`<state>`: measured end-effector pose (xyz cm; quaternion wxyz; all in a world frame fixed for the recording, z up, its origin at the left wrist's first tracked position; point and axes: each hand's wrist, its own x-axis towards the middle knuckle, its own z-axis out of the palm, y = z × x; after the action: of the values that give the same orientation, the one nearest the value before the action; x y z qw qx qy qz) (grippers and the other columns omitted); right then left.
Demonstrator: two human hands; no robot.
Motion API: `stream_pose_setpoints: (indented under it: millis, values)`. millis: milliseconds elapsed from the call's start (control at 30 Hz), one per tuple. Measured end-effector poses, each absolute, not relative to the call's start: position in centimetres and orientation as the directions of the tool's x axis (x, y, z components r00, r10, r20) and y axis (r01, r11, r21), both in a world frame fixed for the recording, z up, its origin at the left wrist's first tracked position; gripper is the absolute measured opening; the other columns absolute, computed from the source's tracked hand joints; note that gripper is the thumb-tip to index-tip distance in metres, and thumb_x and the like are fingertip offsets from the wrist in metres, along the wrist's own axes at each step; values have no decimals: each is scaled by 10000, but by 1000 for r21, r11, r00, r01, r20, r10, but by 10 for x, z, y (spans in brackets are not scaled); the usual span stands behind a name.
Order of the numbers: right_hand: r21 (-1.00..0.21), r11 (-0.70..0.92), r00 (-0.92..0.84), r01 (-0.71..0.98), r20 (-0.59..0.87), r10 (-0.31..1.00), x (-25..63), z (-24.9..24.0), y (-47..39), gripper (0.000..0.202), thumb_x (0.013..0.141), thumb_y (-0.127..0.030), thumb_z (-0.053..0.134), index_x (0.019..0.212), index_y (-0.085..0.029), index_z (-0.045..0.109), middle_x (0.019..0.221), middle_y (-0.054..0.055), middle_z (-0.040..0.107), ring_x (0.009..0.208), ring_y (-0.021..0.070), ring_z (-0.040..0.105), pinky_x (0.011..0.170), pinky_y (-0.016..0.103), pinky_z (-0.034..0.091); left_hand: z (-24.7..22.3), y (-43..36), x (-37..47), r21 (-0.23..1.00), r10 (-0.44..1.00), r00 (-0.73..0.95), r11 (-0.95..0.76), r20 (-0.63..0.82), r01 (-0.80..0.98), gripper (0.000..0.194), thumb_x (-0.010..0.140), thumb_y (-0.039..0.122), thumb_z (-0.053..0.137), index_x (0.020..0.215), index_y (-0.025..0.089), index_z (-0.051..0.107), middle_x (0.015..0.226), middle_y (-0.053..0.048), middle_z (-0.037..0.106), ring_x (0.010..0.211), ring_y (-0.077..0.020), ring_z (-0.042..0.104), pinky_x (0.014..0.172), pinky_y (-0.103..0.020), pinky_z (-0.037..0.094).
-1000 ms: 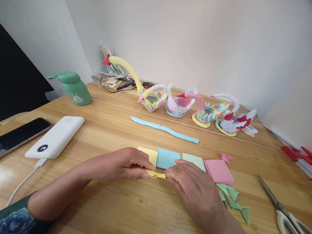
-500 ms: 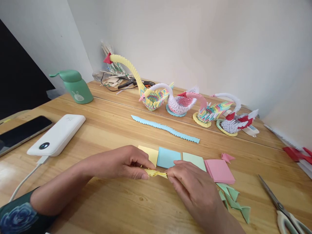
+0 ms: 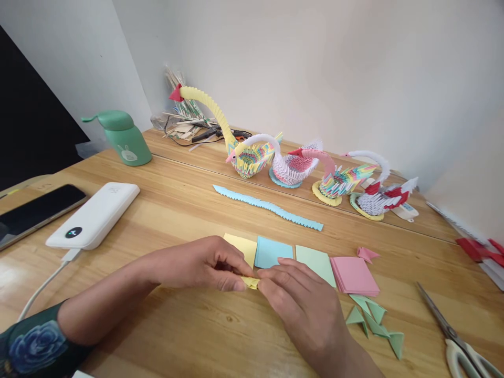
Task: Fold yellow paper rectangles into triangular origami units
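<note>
1. Right, at the back of the wooden table (image 3: 177, 336) stood a row of four paper swans (image 3: 285, 170), all beaks to the left, with a bundle of sticks (image 3: 188, 107) behind the leftmost neck.
2. Over on the left, a green bottle (image 3: 128, 142) stood upright; nearer came a white power bank (image 3: 96, 212), a cable (image 3: 43, 291) running into its near end, and a dark phone (image 3: 39, 212) just beside it.
3. Then, in front of the swans, a toothed blue strip (image 3: 270, 206) lay slantwise, apart from both hands.
4. Just beyond the fingers, four stacks sat side by side: yellow sheets (image 3: 243, 245), blue sheets (image 3: 274, 252), pale green sheets (image 3: 316, 262) and pink sheets (image 3: 355, 275). The left hand (image 3: 208, 265) hid part of the yellow ones, and the right hand (image 3: 305, 302) blocked the near edge of the pale green.
5. Off to the right, a pink folded piece (image 3: 367, 254) lay by the pink stack, green triangles (image 3: 378, 328) on its near side, and scissors (image 3: 452, 334) farther out, blades pointing away.
6. And there it was, the folded yellow paper (image 3: 251, 283), between the two hands! The left thumb and fingers pinched its left end, the right fingertips gripped its right, and only a short middle showed.
</note>
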<state>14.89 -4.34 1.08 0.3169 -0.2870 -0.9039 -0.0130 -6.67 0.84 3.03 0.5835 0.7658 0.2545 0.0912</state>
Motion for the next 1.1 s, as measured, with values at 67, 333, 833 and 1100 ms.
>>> stream_pose_setpoints:
  millis: [67,333,833,1100]
  values:
    - [-177,835,-617,521,598,512,148,9,-43,272,919,-64,354,890,-141,613,834,78,706,804,164,631,825,342,466,31,8,-66,939,512,843,-178,-167,294,262,864,323,531,1015,160,671,704,16,498,610,-97,399,538,-194,315]
    - [-899,234,-316,371,115,942,157,15,-39,90,859,-266,549,899,-219,615,830,-5,687,754,136,650,656,214,508,30,6,-63,913,611,791,-301,-38,276,233,830,231,583,1050,190,647,875,-15,621,781,-137,549,697,-208,398]
    - [-984,7,-298,176,-46,953,144,3,-38,136,768,-315,640,767,-180,619,626,-33,580,569,98,522,535,198,428,26,6,-59,852,585,810,-437,28,286,220,871,274,526,1038,196,646,840,-24,618,747,-143,562,663,-208,395]
    - [-962,133,-192,239,87,977,157,-1,-32,217,876,-366,495,949,-196,607,740,19,685,693,149,647,637,247,519,27,13,-66,756,675,734,-519,75,400,202,859,250,525,1013,188,640,825,-18,630,734,-136,573,657,-201,410]
